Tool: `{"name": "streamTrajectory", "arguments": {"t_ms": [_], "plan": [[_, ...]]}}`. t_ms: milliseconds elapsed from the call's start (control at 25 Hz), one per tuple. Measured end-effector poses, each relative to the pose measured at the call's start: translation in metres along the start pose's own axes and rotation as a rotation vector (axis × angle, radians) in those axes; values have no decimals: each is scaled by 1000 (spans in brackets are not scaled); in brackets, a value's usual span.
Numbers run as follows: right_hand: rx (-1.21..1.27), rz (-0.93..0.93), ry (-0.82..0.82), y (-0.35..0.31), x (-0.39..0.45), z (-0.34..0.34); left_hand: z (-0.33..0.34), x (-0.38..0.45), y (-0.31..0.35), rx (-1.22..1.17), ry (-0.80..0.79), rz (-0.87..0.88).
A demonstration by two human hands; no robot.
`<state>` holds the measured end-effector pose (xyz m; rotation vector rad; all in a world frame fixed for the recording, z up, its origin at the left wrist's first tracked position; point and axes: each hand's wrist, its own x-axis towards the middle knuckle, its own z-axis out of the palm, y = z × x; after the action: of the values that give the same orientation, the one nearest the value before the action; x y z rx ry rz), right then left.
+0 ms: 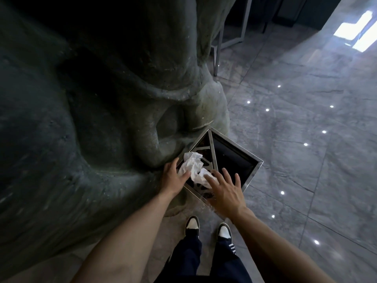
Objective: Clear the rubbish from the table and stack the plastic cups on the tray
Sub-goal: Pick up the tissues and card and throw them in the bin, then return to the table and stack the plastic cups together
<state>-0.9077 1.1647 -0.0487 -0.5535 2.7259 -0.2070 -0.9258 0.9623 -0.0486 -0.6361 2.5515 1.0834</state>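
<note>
Crumpled white tissue paper (193, 167) lies on the grated left half of a square steel-rimmed bin (257, 161) standing on the floor. My left hand (173, 177) is at the tissue's left edge, fingers straight, thumb touching the paper. My right hand (223, 190) hovers over the bin's near corner with fingers spread, its fingertips at the tissue's lower right part. The bin's right half is a dark open hole. No cups, tray or table are in view.
A large grey rock-like sculpted column (122, 99) fills the left and presses against the bin. Polished grey tile floor (306, 160) stretches right. A metal furniture frame (217, 48) stands behind. My shoes (208, 228) are just below the bin.
</note>
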Motion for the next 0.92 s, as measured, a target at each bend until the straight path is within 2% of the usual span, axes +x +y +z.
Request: {"name": "streamTrajectory", "arguments": {"t_ms": [280,440,560,720,920], "plan": [[-66,7,-52,8,-16,-41,-17,-49,-12,61,-45,-75],[-69,-74,-134,16,-22,-77,-30,-86,-13,184,-175,-99],[-114,-198,-186,24,-28,-100,-38,-119,-12,273,-208,-84],[-195,-368,-162,26,-37,-118,-50,-166,-18,338,-120,-32],[-171,-578,-166,2,-48,-119,-63,-232,-45,320,-8,-108]]}}
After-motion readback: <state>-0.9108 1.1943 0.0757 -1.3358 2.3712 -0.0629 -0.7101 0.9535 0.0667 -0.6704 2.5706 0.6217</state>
